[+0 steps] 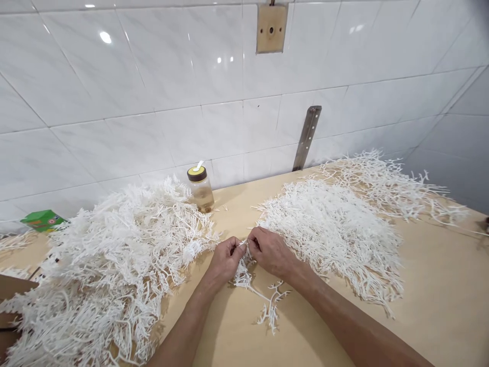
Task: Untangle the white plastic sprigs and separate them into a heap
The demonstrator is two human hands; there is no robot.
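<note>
My left hand (228,259) and my right hand (270,251) meet at the middle of the table, fingertips pinched close together. Between them is a white branched plastic sprig (243,275), part of it hidden by the fingers. Its twiggy end (271,306) hangs down toward me over the tabletop. To the left lies a large tangled heap of white branched sprigs (126,255). Just beyond my right hand spreads a flatter pile of white sprigs (332,229), many lying roughly alongside each other.
A clear jar with a yellow and dark lid (200,191) stands by the tiled wall. Looser white twigs (401,186) lie at the far right. A metal strip (307,137) leans on the wall. A green box (44,220) and cardboard (15,290) sit at left.
</note>
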